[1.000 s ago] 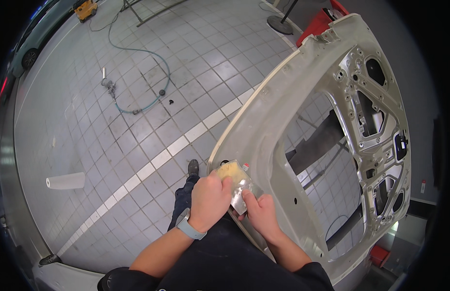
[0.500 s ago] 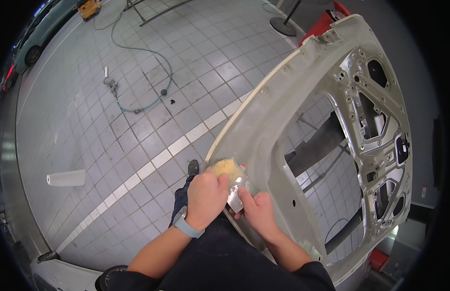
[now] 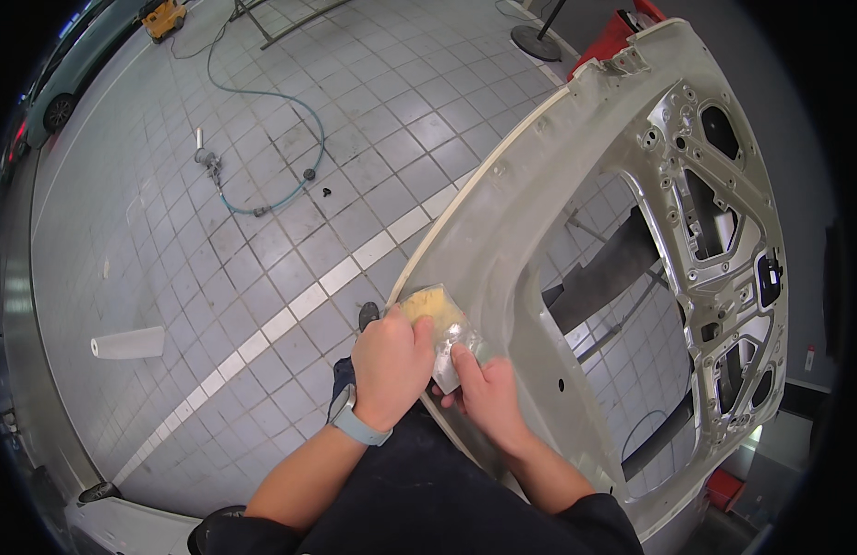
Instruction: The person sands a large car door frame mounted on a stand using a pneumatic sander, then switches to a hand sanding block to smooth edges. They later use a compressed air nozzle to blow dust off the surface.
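Note:
Between my two hands is a small clear plastic packet with a pale yellow piece in its upper part. My left hand, with a watch at its wrist, is closed on the packet's left side. On the lower right side, my right hand pinches it, the thumb lying on the shiny plastic. Some of the fingers are hidden beneath the packet. Just under the hands runs the rounded edge of a large grey-beige vehicle door or tailgate panel, with a big window opening to the right.
A tool like a spray gun lies on the tiled floor, joined to a blue-green hose. A white roll lies at left. Farther back are a round stand base, a yellow machine and a parked car.
The packet has shifted a little within my fingers, and a small red spot at its right edge no longer shows. Both hands keep their grip near the panel's edge.

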### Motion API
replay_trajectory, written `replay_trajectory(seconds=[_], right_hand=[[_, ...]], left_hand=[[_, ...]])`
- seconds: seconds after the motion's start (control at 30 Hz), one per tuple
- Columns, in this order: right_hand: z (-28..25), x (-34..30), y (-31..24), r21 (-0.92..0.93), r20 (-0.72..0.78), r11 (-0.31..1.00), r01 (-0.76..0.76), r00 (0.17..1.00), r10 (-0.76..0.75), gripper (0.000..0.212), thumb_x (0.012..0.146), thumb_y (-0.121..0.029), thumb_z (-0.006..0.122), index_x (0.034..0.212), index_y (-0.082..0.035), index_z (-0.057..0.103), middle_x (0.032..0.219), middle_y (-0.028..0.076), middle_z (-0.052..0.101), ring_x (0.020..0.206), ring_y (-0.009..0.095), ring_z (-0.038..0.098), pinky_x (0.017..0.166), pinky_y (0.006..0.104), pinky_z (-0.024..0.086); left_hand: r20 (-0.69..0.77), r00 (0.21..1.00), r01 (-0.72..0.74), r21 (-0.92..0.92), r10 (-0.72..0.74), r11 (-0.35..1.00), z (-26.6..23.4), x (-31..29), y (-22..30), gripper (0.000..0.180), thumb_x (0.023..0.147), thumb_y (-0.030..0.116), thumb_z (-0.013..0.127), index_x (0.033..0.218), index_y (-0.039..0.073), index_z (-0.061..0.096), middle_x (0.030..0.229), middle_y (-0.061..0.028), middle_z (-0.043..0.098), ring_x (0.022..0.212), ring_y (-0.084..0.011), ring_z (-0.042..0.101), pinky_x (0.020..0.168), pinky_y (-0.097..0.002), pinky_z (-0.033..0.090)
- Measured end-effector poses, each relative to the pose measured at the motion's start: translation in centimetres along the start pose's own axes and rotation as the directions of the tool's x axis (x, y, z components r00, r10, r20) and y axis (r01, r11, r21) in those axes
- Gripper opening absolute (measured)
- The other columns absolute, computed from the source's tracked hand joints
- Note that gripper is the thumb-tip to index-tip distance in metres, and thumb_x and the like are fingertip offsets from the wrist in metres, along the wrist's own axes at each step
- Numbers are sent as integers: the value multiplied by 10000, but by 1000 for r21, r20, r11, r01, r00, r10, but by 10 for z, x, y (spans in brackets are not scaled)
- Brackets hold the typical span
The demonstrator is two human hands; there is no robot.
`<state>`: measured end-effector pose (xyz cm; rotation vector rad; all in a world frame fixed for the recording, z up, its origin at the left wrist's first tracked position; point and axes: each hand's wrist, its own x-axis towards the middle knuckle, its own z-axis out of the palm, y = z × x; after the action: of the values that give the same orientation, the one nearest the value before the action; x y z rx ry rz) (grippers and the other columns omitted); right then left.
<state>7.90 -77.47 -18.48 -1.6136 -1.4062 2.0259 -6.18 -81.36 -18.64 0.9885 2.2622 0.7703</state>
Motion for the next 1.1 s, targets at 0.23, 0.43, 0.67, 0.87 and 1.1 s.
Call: replay_trajectory(seconds=[0.23,0.43,0.67,0.87,1.1], right_hand=[[1,-6,5,5,71,998,-59,996,58,504,1046,-293,517,730,40,724,597,67,669,464,87,585,433,270,425],[5,-4,8,133,43,991,-5,999,-1,510,1054,-293,504,746,52,719,630,73,685,480,93,597,431,261,419],[11,-7,9,159,58,986,-43,998,35,478,1070,-315,475,886,56,714,719,90,710,510,113,631,428,251,446],[14,-18,21,168,103,979,-116,990,100,412,1080,-308,459,944,22,666,740,96,699,505,118,615,409,239,439],[20,-8,21,207,49,977,-55,998,46,497,1077,-368,462,890,33,688,704,108,700,494,109,613,418,242,442]], left_hand=[[70,995,56,123,-65,991,-5,-7,-2,326,928,238,589,900,-84,626,647,-255,647,626,-442,663,587,-522,523],[-5,1000,10,62,-9,998,-1,-5,1,347,923,250,616,923,-97,609,650,-246,651,619,-443,660,567,-512,518],[8,999,46,82,-46,996,-7,-4,-1,321,900,227,662,920,-86,590,675,-240,647,662,-446,648,587,-510,490],[51,999,13,130,-20,991,-10,-12,0,319,897,223,668,954,-79,584,664,-230,648,652,-440,651,588,-511,494],[31,1000,-9,171,4,985,-10,2,7,314,902,222,650,966,-76,576,652,-234,641,639,-447,645,581,-524,489]])
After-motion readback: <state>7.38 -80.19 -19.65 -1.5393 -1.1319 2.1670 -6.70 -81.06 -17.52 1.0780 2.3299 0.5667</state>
